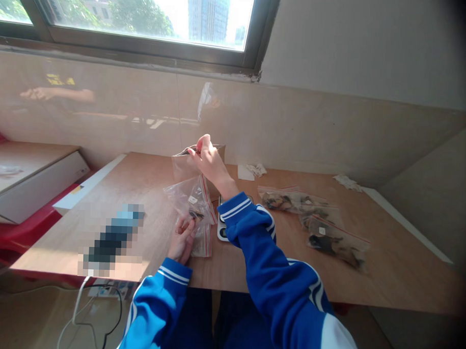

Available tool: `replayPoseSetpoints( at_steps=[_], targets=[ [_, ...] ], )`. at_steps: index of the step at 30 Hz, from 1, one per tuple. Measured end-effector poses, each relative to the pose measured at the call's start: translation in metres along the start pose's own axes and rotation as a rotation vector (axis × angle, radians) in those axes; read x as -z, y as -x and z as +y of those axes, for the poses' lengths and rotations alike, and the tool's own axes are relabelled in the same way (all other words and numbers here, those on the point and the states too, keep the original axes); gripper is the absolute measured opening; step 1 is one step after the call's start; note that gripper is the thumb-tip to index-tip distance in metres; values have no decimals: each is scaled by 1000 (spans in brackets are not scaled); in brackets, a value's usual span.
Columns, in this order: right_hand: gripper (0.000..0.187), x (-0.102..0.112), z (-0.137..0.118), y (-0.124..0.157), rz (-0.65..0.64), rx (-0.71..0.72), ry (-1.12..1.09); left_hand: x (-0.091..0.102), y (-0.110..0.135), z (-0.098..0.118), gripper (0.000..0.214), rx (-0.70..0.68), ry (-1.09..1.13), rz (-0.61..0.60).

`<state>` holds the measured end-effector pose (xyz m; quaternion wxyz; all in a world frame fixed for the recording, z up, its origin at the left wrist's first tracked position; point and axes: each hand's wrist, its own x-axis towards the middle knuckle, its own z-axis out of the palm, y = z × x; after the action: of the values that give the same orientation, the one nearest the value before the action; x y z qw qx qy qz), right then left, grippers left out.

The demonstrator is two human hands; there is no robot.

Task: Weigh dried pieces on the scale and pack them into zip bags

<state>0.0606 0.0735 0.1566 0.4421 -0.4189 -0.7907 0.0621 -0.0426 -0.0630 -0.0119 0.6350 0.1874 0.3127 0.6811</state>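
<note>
My left hand (pixel 183 239) pinches a clear zip bag (pixel 181 194) with a red seal strip, a small white label and a little dark-and-tan content near the fingers. Another clear zip bag (pixel 203 247) lies flat beneath it. Over the rim of a brown open-topped container (pixel 183 167), my right hand (pixel 208 156) is raised with its fingers drawn together; what they hold, if anything, is too small to make out. Partly hidden under my right sleeve is a white device with a small display (pixel 223 233), which looks like a scale.
To the right lie several filled zip bags (pixel 339 244) with dark and tan pieces. Crumpled white paper (pixel 257 170) sits at the back, with more scraps (pixel 348 183) farther right. A blurred-out object (pixel 114 236) with a white cable is at left, near a white box (pixel 41 188).
</note>
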Motion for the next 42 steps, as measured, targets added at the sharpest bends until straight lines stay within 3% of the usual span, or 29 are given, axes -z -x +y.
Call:
replayPoseSetpoints(
  at_steps=[5,7,9,12,15,19,24,31,37,42],
  targets=[
    [22,13,-11,16,46,55,7,-2,0,1,42,-10,14,28],
    [22,20,-14,35,119,44,-134,-3,0,1,40,-6,17,51],
    [24,26,-13,60,109,-46,-379,-3,1,1,36,5,20,76],
    [27,29,-6,97,-129,-244,-763,-2,1,0,27,18,20,80],
    [22,23,3,124,-313,-375,-904,-2,0,0,28,11,20,74],
    [22,14,11,139,-240,-441,-846,-4,1,0,35,-12,25,81],
    [26,10,9,145,-477,-312,-774,-7,5,1,34,-45,-54,-12],
    [27,4,6,160,-447,-238,-855,2,3,-2,44,-24,-125,-9],
    [48,-3,10,172,-475,-285,-854,10,-2,-3,35,11,-111,14],
    [38,-1,7,169,-533,-257,-819,13,-2,-4,25,20,-96,10]
  ],
)
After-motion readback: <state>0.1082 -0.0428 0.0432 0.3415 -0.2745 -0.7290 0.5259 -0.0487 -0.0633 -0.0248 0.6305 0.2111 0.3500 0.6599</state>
